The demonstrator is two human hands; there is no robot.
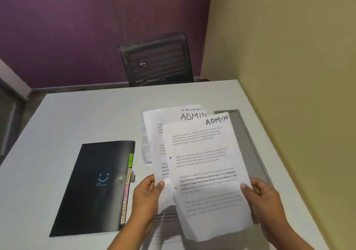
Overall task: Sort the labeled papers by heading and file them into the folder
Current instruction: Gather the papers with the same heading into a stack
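Single head-worn wide-angle view, looking forward and steeply down from the near edge of the counter [77, 118]. Both hands [148, 194] sit close at the bottom; a chair [156, 61] and purple wall [96, 28] lie far, and a yellow wall [289, 57] runs close along the right.

Three ADMIN papers [202, 153]; one folder [92, 188]; one chair [156, 59].

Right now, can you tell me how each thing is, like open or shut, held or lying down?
Folder: shut, flat on the table.
Front paper: held up by the right hand.
Paper behind it: held by the left hand.
Chair: pushed to the table, nobody sitting.
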